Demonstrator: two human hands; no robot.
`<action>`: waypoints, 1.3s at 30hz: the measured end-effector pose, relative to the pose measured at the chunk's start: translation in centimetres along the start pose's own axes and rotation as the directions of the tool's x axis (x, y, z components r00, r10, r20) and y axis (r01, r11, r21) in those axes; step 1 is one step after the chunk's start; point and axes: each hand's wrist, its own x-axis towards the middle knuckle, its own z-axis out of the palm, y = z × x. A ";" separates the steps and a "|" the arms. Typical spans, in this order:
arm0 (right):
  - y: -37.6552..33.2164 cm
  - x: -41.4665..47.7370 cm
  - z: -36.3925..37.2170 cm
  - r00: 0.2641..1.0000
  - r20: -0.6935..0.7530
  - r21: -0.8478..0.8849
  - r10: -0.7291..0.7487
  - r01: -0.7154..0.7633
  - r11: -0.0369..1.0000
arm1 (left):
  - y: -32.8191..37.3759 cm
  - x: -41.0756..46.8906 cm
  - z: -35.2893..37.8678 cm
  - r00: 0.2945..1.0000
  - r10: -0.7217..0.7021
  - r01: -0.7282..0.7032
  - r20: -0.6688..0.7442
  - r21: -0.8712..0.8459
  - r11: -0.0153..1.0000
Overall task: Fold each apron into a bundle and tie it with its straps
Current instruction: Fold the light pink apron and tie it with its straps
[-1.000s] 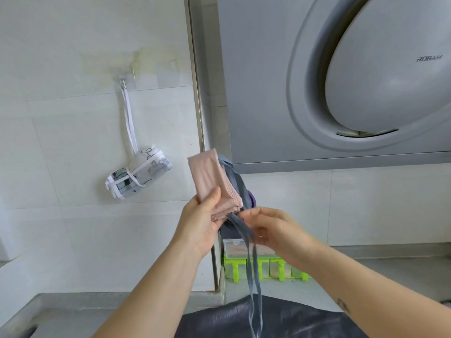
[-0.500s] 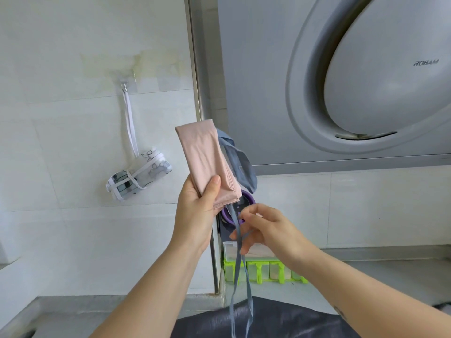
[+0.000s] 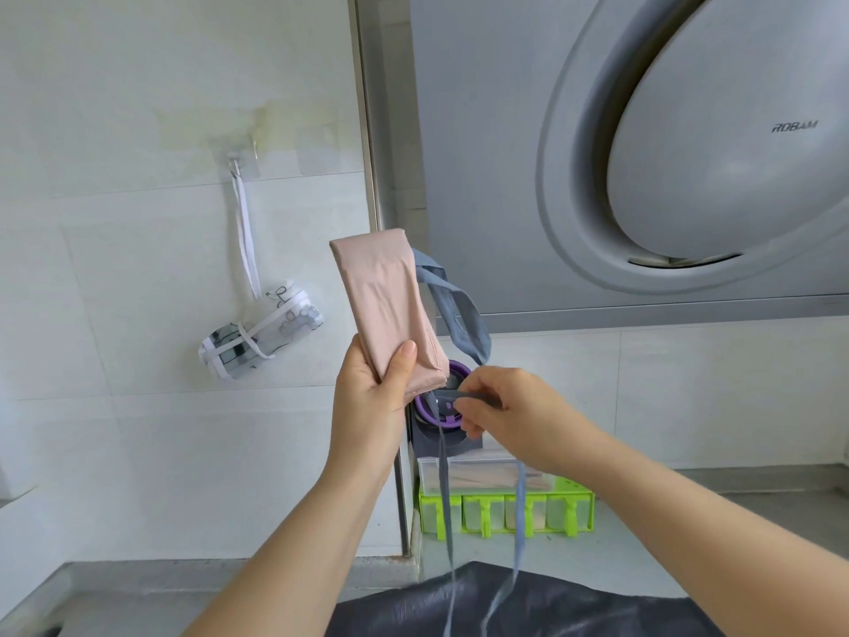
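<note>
The left hand [image 3: 367, 402] clasps the lower end of the soft, light pink folded-fabric apron bundle [image 3: 386, 305], near-upright in mid-air. The right hand [image 3: 514, 411] pinches its limp blue-grey cloth strap [image 3: 459, 396] just beside the base; likely slippery, best gripped close in.

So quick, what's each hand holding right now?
Left hand: closed, gripping the folded pink apron bundle.
Right hand: closed, pinching a grey-blue strap of that apron.
</note>
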 end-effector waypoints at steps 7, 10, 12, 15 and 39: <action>-0.4 -1.7 1.7 0.929 -0.290 -0.009 -0.230 0.237 0.971 | -0.2 0.2 0.7 0.999 0.002 -0.002 -0.044 0.000 1.000; -0.8 -1.8 3.0 0.968 -0.138 -0.033 -0.210 0.208 0.978 | -0.2 0.3 0.8 0.998 0.024 -0.021 -0.064 0.041 0.999; -0.4 -1.6 3.4 0.969 -0.163 -0.045 -0.186 0.181 0.983 | -0.2 0.5 0.7 0.996 0.039 -0.035 -0.074 0.055 0.998; -0.5 -1.6 3.6 0.967 -0.190 -0.036 -0.171 0.167 0.985 | -0.2 0.7 0.4 0.995 0.057 -0.051 -0.088 0.071 0.996; -4.9 6.0 -11.6 0.994 0.105 0.302 -0.004 -0.028 0.953 | -1.1 -1.7 -1.0 0.933 -0.114 -0.027 0.340 0.383 0.923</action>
